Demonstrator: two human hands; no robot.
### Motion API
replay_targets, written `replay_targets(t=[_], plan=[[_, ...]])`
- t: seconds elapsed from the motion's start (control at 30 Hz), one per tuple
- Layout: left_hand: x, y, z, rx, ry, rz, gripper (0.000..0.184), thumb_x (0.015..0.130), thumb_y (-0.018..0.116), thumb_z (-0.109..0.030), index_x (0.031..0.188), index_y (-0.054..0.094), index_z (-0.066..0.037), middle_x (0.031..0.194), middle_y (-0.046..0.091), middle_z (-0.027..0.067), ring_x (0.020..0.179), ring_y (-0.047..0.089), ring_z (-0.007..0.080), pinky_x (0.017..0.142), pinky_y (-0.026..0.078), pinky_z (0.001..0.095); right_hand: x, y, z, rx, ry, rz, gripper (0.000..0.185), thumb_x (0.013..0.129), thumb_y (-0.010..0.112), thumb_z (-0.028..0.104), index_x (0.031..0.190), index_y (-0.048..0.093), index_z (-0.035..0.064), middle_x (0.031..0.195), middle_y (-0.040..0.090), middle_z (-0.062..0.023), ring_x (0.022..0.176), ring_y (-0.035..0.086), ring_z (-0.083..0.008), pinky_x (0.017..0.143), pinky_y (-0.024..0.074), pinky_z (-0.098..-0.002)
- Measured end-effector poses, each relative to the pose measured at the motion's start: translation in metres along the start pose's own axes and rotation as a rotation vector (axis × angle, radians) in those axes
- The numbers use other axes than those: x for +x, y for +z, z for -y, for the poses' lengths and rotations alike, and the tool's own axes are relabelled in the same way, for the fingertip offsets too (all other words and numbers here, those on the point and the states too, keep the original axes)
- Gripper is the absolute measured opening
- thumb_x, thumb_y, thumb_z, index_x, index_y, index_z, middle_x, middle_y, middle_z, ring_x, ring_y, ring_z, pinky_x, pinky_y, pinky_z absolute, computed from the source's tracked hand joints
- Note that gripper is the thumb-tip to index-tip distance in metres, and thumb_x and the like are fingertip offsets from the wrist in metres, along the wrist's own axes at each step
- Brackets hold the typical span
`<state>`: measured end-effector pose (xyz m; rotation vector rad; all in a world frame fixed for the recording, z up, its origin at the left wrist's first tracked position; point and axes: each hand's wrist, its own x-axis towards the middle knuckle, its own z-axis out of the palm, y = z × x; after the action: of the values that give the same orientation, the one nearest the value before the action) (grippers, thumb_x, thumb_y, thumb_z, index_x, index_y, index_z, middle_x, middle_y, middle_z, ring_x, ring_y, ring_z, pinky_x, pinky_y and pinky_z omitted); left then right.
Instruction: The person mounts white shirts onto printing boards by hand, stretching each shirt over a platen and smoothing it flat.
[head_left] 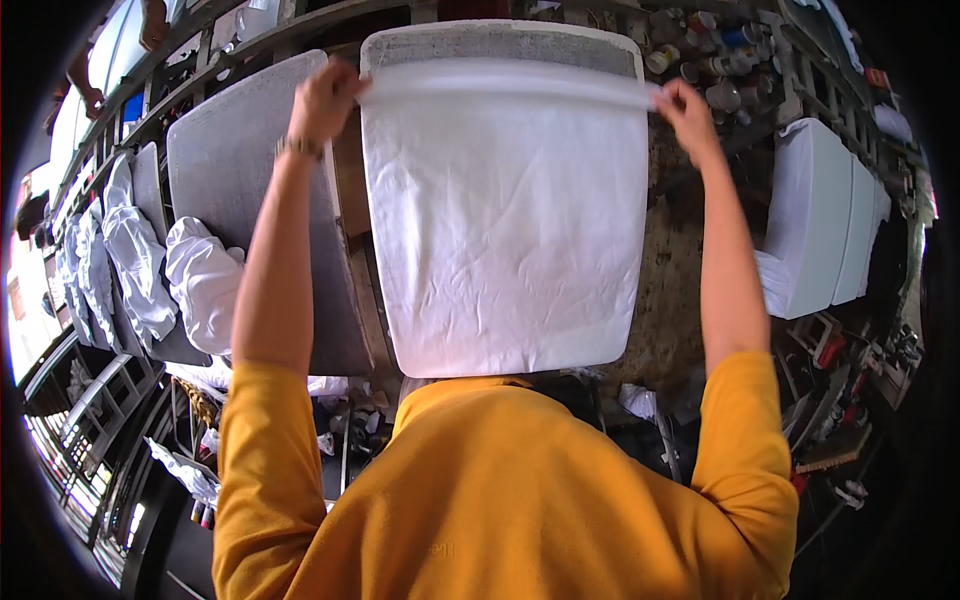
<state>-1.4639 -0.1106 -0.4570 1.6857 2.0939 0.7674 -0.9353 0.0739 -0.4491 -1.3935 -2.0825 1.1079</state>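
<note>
A white cloth [510,220] covers most of a grey board [500,42] with rounded corners in front of me. Along its far end the fabric is raised in a blurred band between my hands. My left hand [328,103] pinches the cloth's far left corner, just past the board's left edge. At the far right corner, my right hand [688,120] grips the fabric between thumb and fingers. Small creases run over the nearer half of the cloth. The far strip of the board lies bare.
Another grey board [260,200] stands at left, with a crumpled white cloth [203,280] on its near end. More boards with white cloths [135,260] follow further left. Several jars [725,65] sit at the far right. A white stack [825,220] is at right. Other people's hands [152,25] show at upper left.
</note>
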Motion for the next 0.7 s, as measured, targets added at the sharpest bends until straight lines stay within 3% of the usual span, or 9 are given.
replay_targets(t=[0.03, 0.1, 0.13, 0.23, 0.3, 0.37, 0.5, 0.6, 0.7], plan=[[-0.038, -0.002, -0.006, -0.03, 0.042, 0.008, 0.021, 0.093, 0.073, -0.027, 0.095, 0.068, -0.007, 0.073, 0.066, 0.0055, 0.064, 0.062, 0.0139, 0.059, 0.05, 0.0309, -0.033, -0.001, -0.003, -0.024, 0.109, 0.074, 0.023, 0.091, 0.076, 0.018, 0.087, 0.057, 0.0058, 0.077, 0.051, 0.0024, 0.075, 0.046, -0.0088, 0.07, 0.0409, -0.0254], [-0.122, -0.014, -0.032, -0.148, -0.028, 0.171, 0.019, 0.085, 0.081, -0.015, 0.078, 0.068, -0.003, 0.07, 0.064, 0.0047, 0.061, 0.059, 0.0126, 0.055, 0.049, 0.0306, -0.111, 0.003, -0.012, 0.05, 0.036, 0.095, 0.022, 0.087, 0.078, 0.013, 0.084, 0.057, 0.0057, 0.077, 0.054, 0.0018, 0.076, 0.051, -0.0096, 0.071, 0.0437, -0.0261], [-0.158, -0.023, -0.053, -0.135, -0.036, 0.258, 0.013, 0.075, 0.081, -0.005, 0.073, 0.068, -0.003, 0.069, 0.063, 0.0099, 0.067, 0.065, 0.0225, 0.061, 0.052, 0.0334, -0.151, 0.001, -0.008, 0.046, 0.041, 0.184, 0.019, 0.087, 0.079, 0.012, 0.084, 0.06, 0.0056, 0.078, 0.057, 0.0018, 0.075, 0.051, -0.0089, 0.07, 0.0441, -0.026], [-0.223, -0.037, -0.069, -0.216, -0.098, 0.569, 0.016, 0.077, 0.082, -0.013, 0.077, 0.072, 0.0, 0.075, 0.068, 0.0144, 0.069, 0.066, 0.0283, 0.064, 0.053, 0.0379, -0.196, -0.001, -0.007, 0.098, 0.173, 0.264, 0.012, 0.086, 0.079, 0.01, 0.09, 0.069, 0.0047, 0.082, 0.061, 0.0014, 0.072, 0.051, -0.0068, 0.068, 0.0448, -0.0252], [-0.204, -0.028, -0.078, -0.062, -0.226, 0.302, 0.015, 0.082, 0.078, -0.013, 0.083, 0.071, 0.001, 0.073, 0.065, 0.0147, 0.068, 0.065, 0.0309, 0.064, 0.052, 0.0385, -0.195, 0.006, -0.003, 0.107, 0.181, 0.071, 0.025, 0.087, 0.079, 0.011, 0.11, 0.074, 0.0038, 0.082, 0.061, 0.0026, 0.068, 0.049, -0.0046, 0.065, 0.044, -0.0227], [-0.166, -0.008, -0.076, -0.015, -0.069, -0.031, 0.021, 0.086, 0.076, -0.014, 0.104, 0.072, -0.004, 0.087, 0.064, 0.0148, 0.073, 0.064, 0.0284, 0.066, 0.053, 0.0405, -0.152, 0.02, 0.028, 0.048, 0.005, -0.122, 0.038, 0.086, 0.08, 0.013, 0.121, 0.071, 0.0041, 0.091, 0.059, -0.002, 0.071, 0.05, -0.0071, 0.066, 0.0451, -0.0217], [-0.14, 0.001, -0.072, 0.037, 0.162, 0.006, 0.025, 0.084, 0.078, -0.017, 0.107, 0.077, -0.007, 0.109, 0.063, 0.0107, 0.085, 0.067, 0.0247, 0.073, 0.055, 0.0339, -0.12, 0.037, 0.05, -0.201, -0.227, 0.063, 0.03, 0.083, 0.08, 0.01, 0.11, 0.069, 0.003, 0.098, 0.058, -0.0067, 0.072, 0.055, -0.0159, 0.069, 0.0481, -0.0283], [-0.15, 0.001, -0.065, -0.036, 0.108, 0.115, 0.017, 0.083, 0.078, -0.015, 0.094, 0.074, -0.004, 0.106, 0.062, 0.0103, 0.083, 0.067, 0.0243, 0.074, 0.056, 0.0351, -0.122, 0.04, 0.042, -0.205, -0.283, 0.043, 0.02, 0.086, 0.076, 0.013, 0.098, 0.064, 0.0015, 0.088, 0.058, -0.0074, 0.069, 0.056, -0.0188, 0.067, 0.0485, -0.0327], [-0.131, -0.001, -0.06, -0.153, -0.104, 0.133, 0.012, 0.089, 0.074, -0.013, 0.093, 0.067, -0.004, 0.09, 0.068, 0.0104, 0.077, 0.07, 0.025, 0.07, 0.057, 0.0362, -0.104, 0.029, 0.045, -0.081, -0.057, 0.122, 0.019, 0.092, 0.071, 0.019, 0.091, 0.06, 0.0033, 0.075, 0.057, -0.008, 0.065, 0.056, -0.0171, 0.064, 0.047, -0.0335]])
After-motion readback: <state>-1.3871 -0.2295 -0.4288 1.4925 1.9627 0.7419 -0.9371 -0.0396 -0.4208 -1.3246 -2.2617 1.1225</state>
